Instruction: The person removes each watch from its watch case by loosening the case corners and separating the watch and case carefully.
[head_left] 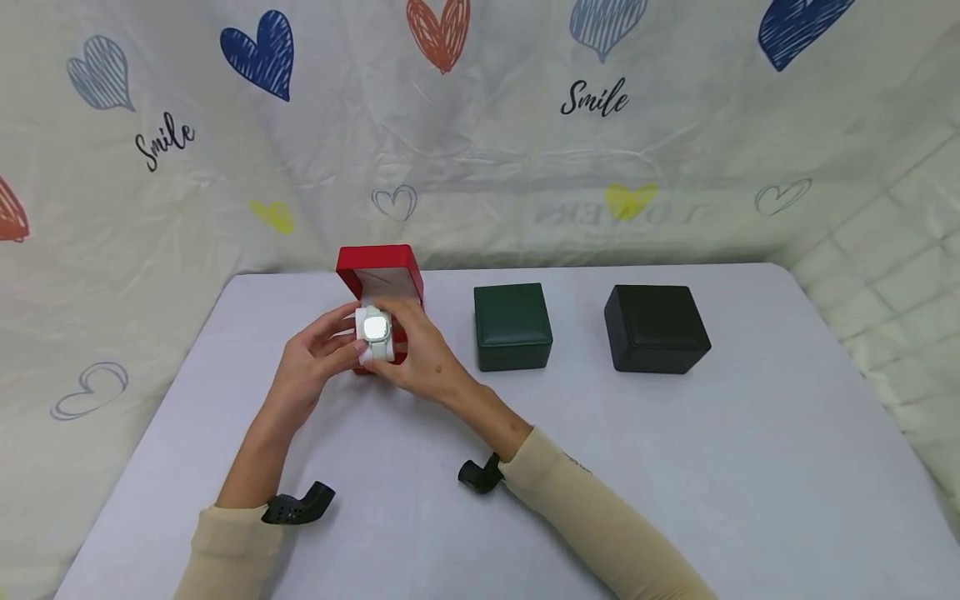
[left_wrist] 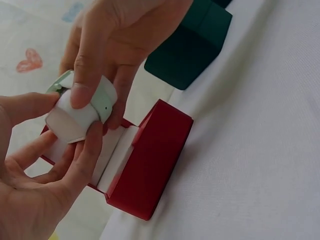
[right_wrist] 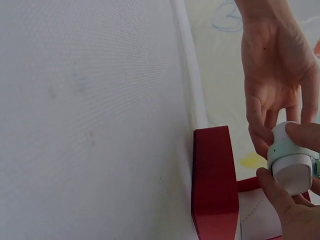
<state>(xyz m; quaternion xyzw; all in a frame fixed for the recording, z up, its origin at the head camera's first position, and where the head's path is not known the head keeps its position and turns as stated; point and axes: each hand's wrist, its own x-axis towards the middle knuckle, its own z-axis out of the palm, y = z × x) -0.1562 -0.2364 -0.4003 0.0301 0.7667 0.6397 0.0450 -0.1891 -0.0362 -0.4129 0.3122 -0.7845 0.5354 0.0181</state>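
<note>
A pale green watch (head_left: pixel 377 327) is wrapped round a white cushion (left_wrist: pixel 67 125). My left hand (head_left: pixel 303 367) pinches the cushion from the left, thumb and fingers on its ends. From the other side my right hand (head_left: pixel 427 358) grips the same watch and cushion, its thumb pressing the cushion in the left wrist view. Both hands hold it up just over a red box (head_left: pixel 378 260), whose lid stands raised. A pale lining shows inside the box, and the hands cover much of its base in the head view.
To the right of the red box stands a closed dark green box (head_left: pixel 512 321). Farther right is a closed black box (head_left: pixel 656 325). All sit on a white-covered table (head_left: pixel 420 492), with a heart-printed curtain (head_left: pixel 495 125) behind its far edge.
</note>
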